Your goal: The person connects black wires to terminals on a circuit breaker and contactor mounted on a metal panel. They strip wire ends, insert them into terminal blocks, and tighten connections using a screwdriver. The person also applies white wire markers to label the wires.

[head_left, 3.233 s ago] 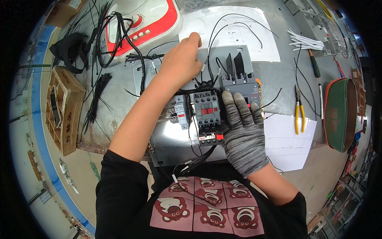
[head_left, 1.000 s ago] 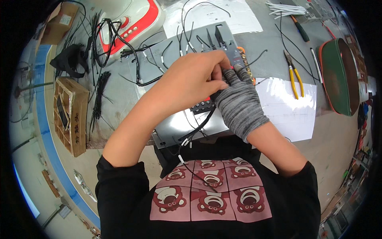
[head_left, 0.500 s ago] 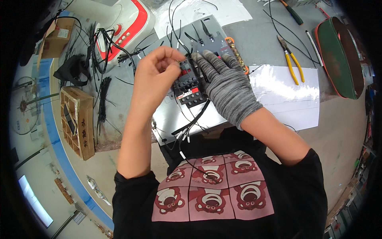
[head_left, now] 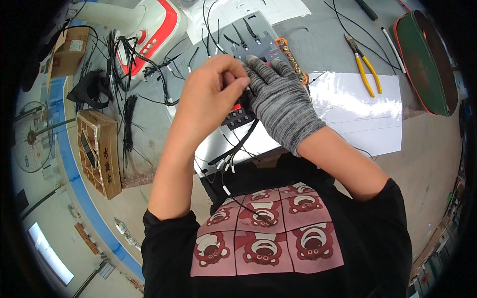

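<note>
Nearest the person, thin black wires (head_left: 233,151) with white sleeved ends hang off the near edge of the grey metal mounting plate (head_left: 218,149), loose and limp; they look light and floppy, and are best taken just behind the white tips, where they are stiffest. On the plate sits a black contactor block (head_left: 238,116) with a red part showing, mostly covered by the hands; it seems rigid and fixed, so it should bear pressure.

The bare left hand (head_left: 211,97) has its fingers pressed together, pinching what seems to be a wire end above the block, though the end itself is hidden. The right hand (head_left: 280,99), in a grey knit glove, lies spread flat over the block, bracing it.

Farther right, yellow-handled pliers (head_left: 365,64) rest on the bench beside a white sheet (head_left: 357,111). At the far left lies a bundle of black cable ties (head_left: 129,121).
</note>
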`<action>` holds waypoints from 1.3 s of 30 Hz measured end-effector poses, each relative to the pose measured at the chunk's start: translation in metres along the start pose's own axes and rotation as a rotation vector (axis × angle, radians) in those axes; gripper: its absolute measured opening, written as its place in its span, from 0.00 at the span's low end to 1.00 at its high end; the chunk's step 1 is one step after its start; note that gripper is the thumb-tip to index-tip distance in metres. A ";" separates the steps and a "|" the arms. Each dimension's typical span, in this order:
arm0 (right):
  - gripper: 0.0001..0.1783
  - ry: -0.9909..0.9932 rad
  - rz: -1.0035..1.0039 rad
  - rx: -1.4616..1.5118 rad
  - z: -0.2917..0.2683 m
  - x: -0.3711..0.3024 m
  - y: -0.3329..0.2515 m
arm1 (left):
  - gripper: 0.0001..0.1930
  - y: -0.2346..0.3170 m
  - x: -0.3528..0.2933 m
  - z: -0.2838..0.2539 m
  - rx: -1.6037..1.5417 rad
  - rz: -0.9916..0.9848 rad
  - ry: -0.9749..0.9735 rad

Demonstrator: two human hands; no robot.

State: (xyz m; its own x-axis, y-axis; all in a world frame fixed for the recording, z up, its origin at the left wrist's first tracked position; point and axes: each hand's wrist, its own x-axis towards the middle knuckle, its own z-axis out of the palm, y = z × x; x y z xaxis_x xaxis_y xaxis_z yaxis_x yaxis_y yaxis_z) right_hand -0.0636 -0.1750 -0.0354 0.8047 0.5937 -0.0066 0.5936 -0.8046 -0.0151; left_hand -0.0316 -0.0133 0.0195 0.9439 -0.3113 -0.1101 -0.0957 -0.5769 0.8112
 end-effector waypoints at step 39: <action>0.10 0.258 0.392 0.248 0.037 -0.087 0.045 | 0.20 -0.009 -0.121 0.050 -0.241 -0.233 -0.096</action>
State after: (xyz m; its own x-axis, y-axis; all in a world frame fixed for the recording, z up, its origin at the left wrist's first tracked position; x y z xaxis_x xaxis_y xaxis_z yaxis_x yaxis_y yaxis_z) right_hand -0.1073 -0.2624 -0.0722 0.9614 0.2024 0.1865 0.2516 -0.9210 -0.2973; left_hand -0.1605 -0.0081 -0.0034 0.8965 -0.2682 -0.3526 0.2073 -0.4494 0.8689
